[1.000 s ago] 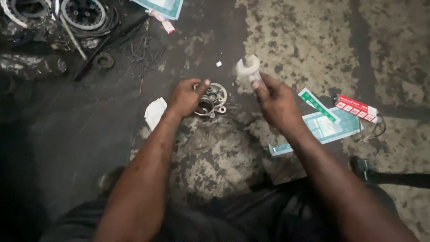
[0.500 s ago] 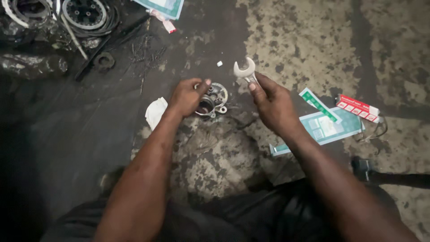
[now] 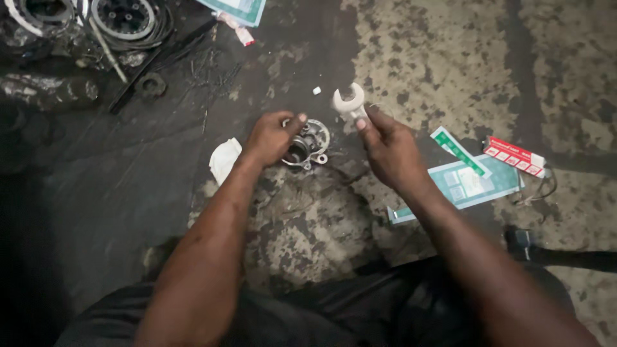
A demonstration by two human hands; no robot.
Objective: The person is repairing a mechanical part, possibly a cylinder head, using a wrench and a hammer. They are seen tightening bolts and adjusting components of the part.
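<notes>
Left hand (image 3: 270, 138) clamped on round metal part (image 3: 308, 144) lying on stained floor (image 3: 450, 58); right hand (image 3: 385, 148) pinching spanner (image 3: 350, 103) by its shank, raised just beside. Probably heavy, rigid, greasy; best gripped around the rim.

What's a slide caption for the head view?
Left hand steadies a round metal part on the oily floor; right hand holds an open-end wrench.

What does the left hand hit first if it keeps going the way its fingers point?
Likely the round metal part on the floor: the left hand points right, fingertips already at its rim. Contact is hard to confirm from above.
</notes>
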